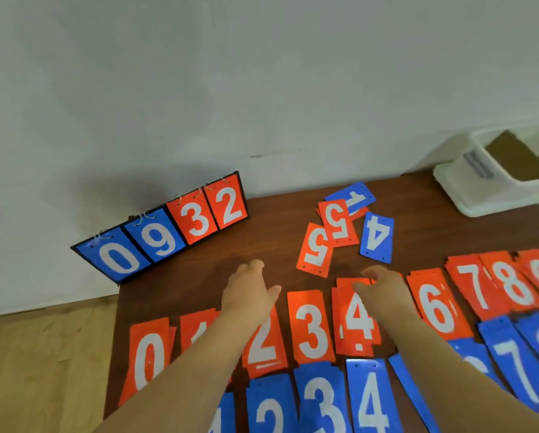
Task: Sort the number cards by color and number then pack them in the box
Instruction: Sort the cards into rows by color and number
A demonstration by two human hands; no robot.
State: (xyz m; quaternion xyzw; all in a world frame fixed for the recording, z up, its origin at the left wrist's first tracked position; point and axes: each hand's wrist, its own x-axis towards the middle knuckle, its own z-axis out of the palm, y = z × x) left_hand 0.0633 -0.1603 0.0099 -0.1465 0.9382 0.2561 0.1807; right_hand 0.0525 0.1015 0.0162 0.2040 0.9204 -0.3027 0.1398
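Observation:
Red number cards lie in a row on the brown table (271,245): 0 (148,360), 2 (263,342), 3 (310,329), a 4 stack (357,320), 6 (436,307), 7 (474,285) and 8 (511,282). A blue row lies nearer, with 2 (269,407), 3 (321,401), 4 (371,398) and 7 (515,370). Loose cards sit farther back: two red 5s (315,250), a blue 1 (352,198) and a blue 4 (377,237). My left hand (249,289) hovers flat above the red 2. My right hand (383,289) pinches the top edge of the red 4 stack.
A white box (480,189) with a brown bottom stands at the table's back right corner. A flip scoreboard (168,232) showing 0 9 3 2 leans by the wall at the back left. Wooden floor (43,354) shows past the table's left edge.

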